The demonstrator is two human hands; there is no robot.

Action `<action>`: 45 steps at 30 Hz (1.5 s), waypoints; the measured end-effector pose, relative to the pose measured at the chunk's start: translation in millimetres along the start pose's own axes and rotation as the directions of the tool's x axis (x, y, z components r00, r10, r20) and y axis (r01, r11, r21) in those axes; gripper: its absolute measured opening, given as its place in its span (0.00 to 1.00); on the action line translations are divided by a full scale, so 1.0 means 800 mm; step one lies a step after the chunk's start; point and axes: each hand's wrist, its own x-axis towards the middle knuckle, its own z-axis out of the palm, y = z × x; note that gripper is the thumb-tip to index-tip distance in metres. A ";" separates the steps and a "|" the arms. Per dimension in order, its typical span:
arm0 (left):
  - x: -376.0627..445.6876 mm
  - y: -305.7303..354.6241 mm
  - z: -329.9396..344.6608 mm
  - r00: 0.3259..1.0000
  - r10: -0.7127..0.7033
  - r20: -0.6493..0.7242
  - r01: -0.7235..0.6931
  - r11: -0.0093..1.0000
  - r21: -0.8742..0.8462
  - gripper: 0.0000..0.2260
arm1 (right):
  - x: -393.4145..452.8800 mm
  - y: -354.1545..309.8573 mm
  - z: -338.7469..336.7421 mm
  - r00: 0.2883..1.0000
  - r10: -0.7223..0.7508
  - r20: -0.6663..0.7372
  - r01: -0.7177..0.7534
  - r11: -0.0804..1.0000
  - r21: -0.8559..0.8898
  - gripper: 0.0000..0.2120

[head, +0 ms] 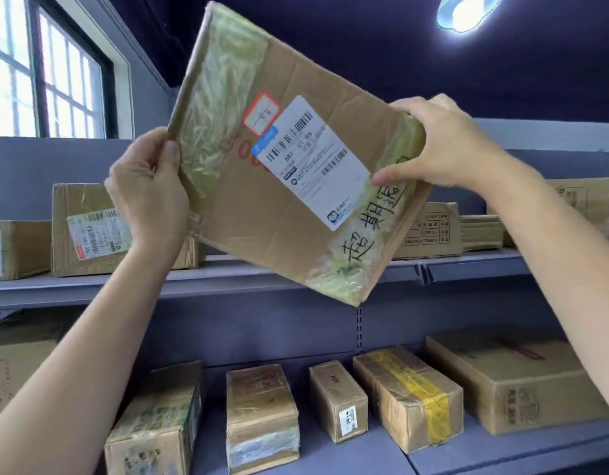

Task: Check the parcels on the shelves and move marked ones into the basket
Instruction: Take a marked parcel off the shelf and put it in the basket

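I hold a flat brown cardboard parcel (261, 214) up in front of the shelves, tilted with its broad face toward me. It carries a white shipping label with barcodes, a small red-bordered sticker, yellowish tape strips and black handwritten characters near its lower right edge. My left hand (148, 193) grips its left edge, thumb on the front. My right hand (443, 142) clamps its right edge, thumb on the taped face. No basket is in view.
The upper grey shelf (227, 275) holds several brown boxes, one labelled box (90, 231) at left and more (430, 231) at right. The lower shelf (467, 457) carries several taped boxes, including one with yellow tape (409, 395). A window is at upper left.
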 end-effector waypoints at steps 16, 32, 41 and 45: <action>-0.053 -0.011 0.075 0.890 -0.256 0.376 0.294 0.955 -0.045 0.54 | -0.049 0.046 0.064 0.900 0.418 -0.123 -0.305 0.807 0.506 0.29; -0.121 -0.063 0.092 0.786 -0.256 0.563 0.405 0.901 -0.155 0.21 | -0.122 0.060 0.145 0.860 0.509 -0.025 -0.392 0.692 0.606 0.15; -0.152 -0.011 0.092 0.798 -0.210 0.565 0.398 0.888 -0.232 0.21 | -0.164 0.065 0.101 0.814 0.484 -0.322 -0.250 0.792 0.556 0.15; -0.202 0.037 0.107 0.790 -0.201 0.579 0.404 0.881 -0.246 0.21 | -0.197 0.096 0.048 0.782 0.496 -0.378 -0.251 0.805 0.538 0.12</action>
